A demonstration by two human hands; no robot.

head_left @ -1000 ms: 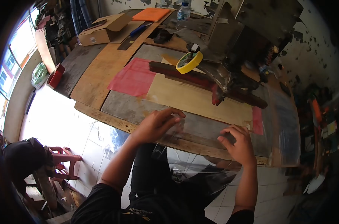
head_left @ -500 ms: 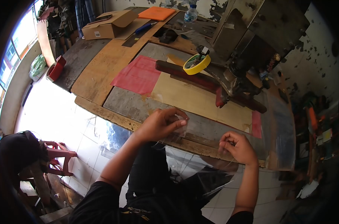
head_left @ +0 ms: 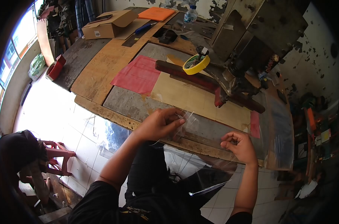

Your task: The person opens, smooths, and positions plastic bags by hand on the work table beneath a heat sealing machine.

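My left hand (head_left: 160,125) is over the table's near edge, thumb and fingers pinched on a thin strip of clear plastic (head_left: 190,118). The strip sticks out past the fingertips, partly hard to see against the table. My right hand (head_left: 240,147) is raised over the near right edge with fingers curled together. What it holds, if anything, is too faint to make out. Below both hands a larger clear plastic sheet (head_left: 210,185) hangs over my lap, its edge catching light.
Ahead is a press machine (head_left: 248,48) with a yellow tape roll (head_left: 196,65) on its arm. A cream sheet (head_left: 199,97) and red sheet (head_left: 135,74) lie beneath. A cardboard box (head_left: 109,26) and water bottle (head_left: 190,15) stand behind. A person (head_left: 20,156) is near a red stool (head_left: 59,155).
The clear strip in my left hand now stands out further and catches more light. The lap sheet shows a brighter edge. Both hands have hardly moved.
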